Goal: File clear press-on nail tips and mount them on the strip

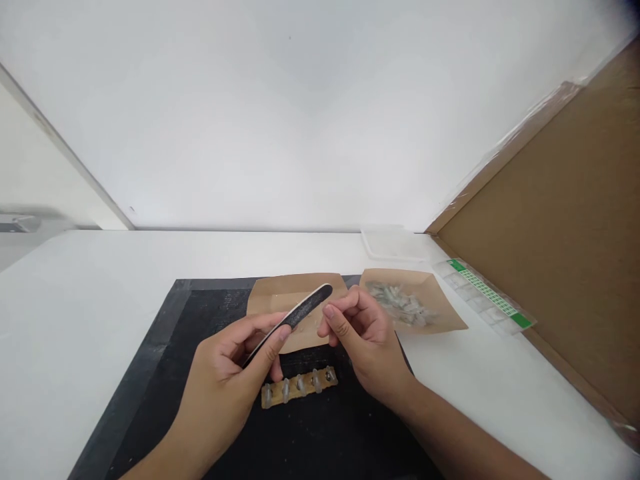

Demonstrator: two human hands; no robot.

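Note:
My left hand (237, 373) is closed around a black nail file (305, 309) with a pale edge, which slants up to the right. Close to the file's tip, my right hand (367, 340) pinches thumb and fingers together; whatever they hold is too small or hidden to name. Below both hands, a tan strip (293, 389) carries several clear, nail-shaped pieces in a row. Behind the file lies a sheet of brown paper (270, 293), partly covered by my hands.
A black mat (200, 333) covers much of the white table (475, 393). Right of my hands, a second brown paper (445, 310) bears a pile of clear pieces (403, 305). A clear box (393, 243) stands behind it. A green-labelled compartment case (493, 300) leans by a brown board (560, 233).

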